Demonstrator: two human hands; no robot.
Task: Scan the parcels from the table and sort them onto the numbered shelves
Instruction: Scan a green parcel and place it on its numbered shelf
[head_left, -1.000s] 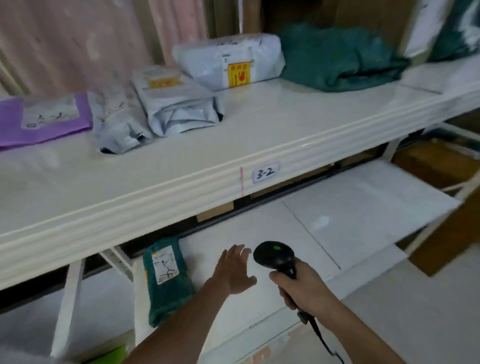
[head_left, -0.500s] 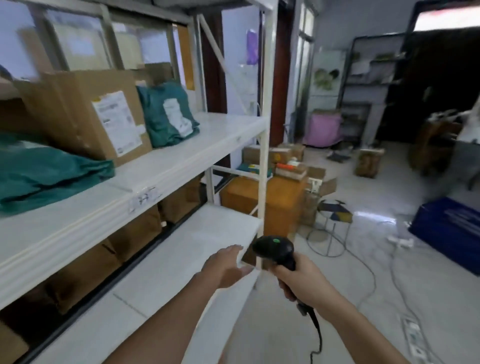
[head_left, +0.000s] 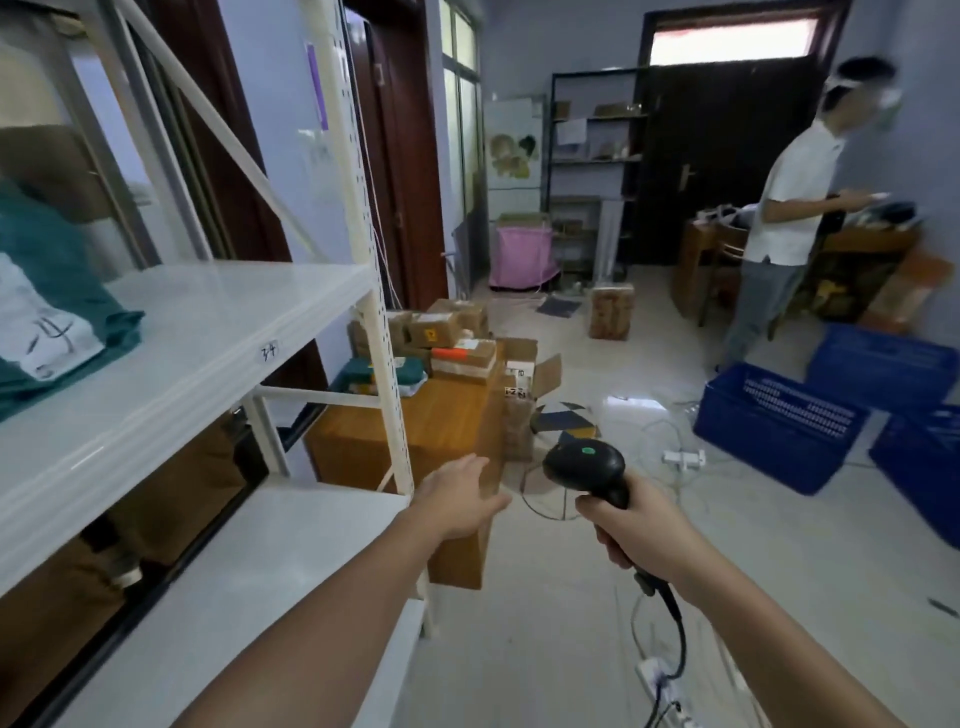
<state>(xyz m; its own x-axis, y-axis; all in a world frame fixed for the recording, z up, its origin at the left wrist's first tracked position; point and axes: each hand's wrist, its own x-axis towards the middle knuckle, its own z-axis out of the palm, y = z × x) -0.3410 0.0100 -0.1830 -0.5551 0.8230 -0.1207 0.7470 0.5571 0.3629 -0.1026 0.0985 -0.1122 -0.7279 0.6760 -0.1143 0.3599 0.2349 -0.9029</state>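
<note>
Parcels (head_left: 457, 340) lie stacked on the wooden table (head_left: 431, 426), beyond the shelf post (head_left: 387, 374). Right hand (head_left: 636, 530) grips the scanner (head_left: 589, 467), near the table; left hand (head_left: 457, 501), fingers relaxed, holds nothing.

The teal parcel (head_left: 47, 312) is cut off at the left edge (its label scrawl unreadable); the scanner (head_left: 587, 467) handle is hidden inside the right hand (head_left: 639, 535).

Blue plastic crates (head_left: 779, 426) at 3 o'clock; person in white shirt (head_left: 789, 208) at 2; pink fabric bin (head_left: 522, 254) at 12.
</note>
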